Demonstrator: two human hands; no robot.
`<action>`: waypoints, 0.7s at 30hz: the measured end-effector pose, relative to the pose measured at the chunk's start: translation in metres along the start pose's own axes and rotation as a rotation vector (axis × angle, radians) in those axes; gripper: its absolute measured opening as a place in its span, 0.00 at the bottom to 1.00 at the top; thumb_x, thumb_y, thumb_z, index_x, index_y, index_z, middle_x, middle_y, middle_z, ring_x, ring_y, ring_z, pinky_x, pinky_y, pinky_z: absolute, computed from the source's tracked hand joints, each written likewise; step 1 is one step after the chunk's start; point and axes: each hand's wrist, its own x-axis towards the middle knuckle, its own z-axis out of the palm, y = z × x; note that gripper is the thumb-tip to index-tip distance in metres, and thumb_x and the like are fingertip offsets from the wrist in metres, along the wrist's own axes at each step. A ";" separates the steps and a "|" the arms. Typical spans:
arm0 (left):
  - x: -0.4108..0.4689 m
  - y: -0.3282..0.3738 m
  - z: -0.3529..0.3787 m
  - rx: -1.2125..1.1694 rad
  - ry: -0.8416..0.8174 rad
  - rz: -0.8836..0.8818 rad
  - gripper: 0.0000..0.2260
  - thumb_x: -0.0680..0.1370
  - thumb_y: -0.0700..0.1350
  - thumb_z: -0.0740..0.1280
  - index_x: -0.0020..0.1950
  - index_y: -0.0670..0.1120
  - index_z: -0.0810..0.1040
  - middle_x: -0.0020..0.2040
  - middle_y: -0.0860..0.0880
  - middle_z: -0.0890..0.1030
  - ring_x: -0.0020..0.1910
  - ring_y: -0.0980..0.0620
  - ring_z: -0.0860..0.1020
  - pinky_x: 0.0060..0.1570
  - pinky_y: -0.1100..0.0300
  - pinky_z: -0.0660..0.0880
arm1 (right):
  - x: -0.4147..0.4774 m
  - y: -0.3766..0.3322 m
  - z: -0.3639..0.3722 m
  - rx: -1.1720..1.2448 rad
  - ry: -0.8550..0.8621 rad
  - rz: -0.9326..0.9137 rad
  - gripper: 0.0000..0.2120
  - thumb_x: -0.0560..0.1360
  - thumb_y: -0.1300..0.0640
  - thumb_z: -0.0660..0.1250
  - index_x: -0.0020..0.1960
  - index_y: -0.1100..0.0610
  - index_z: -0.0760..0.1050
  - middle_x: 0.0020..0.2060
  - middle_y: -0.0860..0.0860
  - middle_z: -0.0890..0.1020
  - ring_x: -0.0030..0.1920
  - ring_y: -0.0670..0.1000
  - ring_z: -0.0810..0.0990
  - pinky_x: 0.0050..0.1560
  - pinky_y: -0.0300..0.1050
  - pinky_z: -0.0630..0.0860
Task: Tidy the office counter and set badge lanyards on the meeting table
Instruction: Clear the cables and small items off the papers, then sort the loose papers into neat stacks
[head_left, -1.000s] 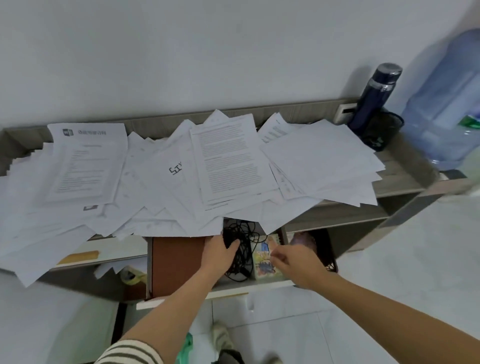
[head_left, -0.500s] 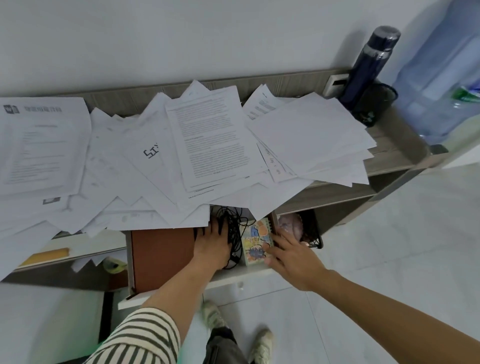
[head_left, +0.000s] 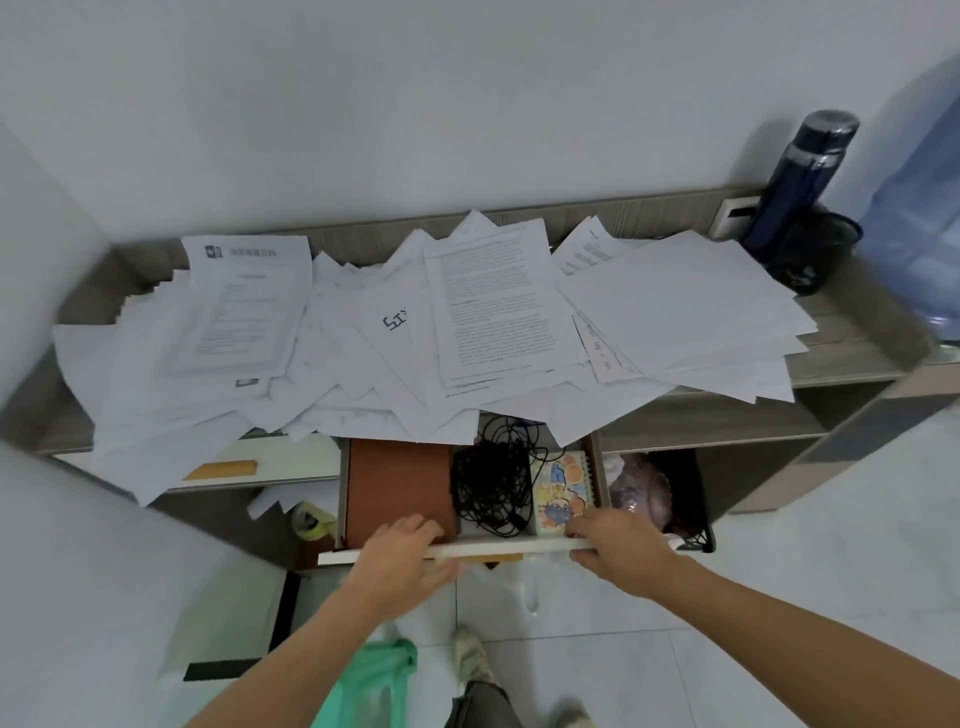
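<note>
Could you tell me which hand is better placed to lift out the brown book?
Probably the left hand: its fingers reach over the drawer front at the brown book, while the right hand sits beyond the black cords, by the colourful notebook.

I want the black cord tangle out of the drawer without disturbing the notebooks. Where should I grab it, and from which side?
Pinch the dense middle of the black cord tangle, coming straight down from above. It lies loose in the drawer between the brown notebook and cartoon notebook; papers overhang its far end, and stray loops would probably just unravel.
</note>
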 end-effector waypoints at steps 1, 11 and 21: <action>-0.008 -0.004 0.004 0.012 -0.002 -0.013 0.18 0.74 0.62 0.62 0.55 0.53 0.77 0.48 0.54 0.76 0.48 0.52 0.77 0.48 0.55 0.72 | 0.000 -0.001 0.000 -0.016 -0.003 -0.013 0.17 0.80 0.45 0.59 0.66 0.49 0.73 0.61 0.49 0.77 0.58 0.52 0.78 0.55 0.50 0.76; -0.008 -0.019 -0.029 0.032 0.358 -0.084 0.16 0.61 0.45 0.82 0.42 0.49 0.79 0.39 0.53 0.77 0.35 0.52 0.77 0.32 0.61 0.72 | 0.009 0.001 -0.037 -0.100 0.193 -0.041 0.14 0.79 0.44 0.60 0.57 0.52 0.74 0.54 0.48 0.80 0.54 0.51 0.79 0.48 0.47 0.75; 0.025 -0.031 -0.054 0.257 0.396 -0.189 0.52 0.58 0.65 0.78 0.74 0.46 0.60 0.73 0.38 0.66 0.72 0.37 0.66 0.66 0.40 0.67 | 0.042 0.024 -0.057 -0.187 0.417 0.125 0.61 0.55 0.34 0.79 0.78 0.51 0.54 0.78 0.61 0.56 0.77 0.64 0.54 0.69 0.68 0.62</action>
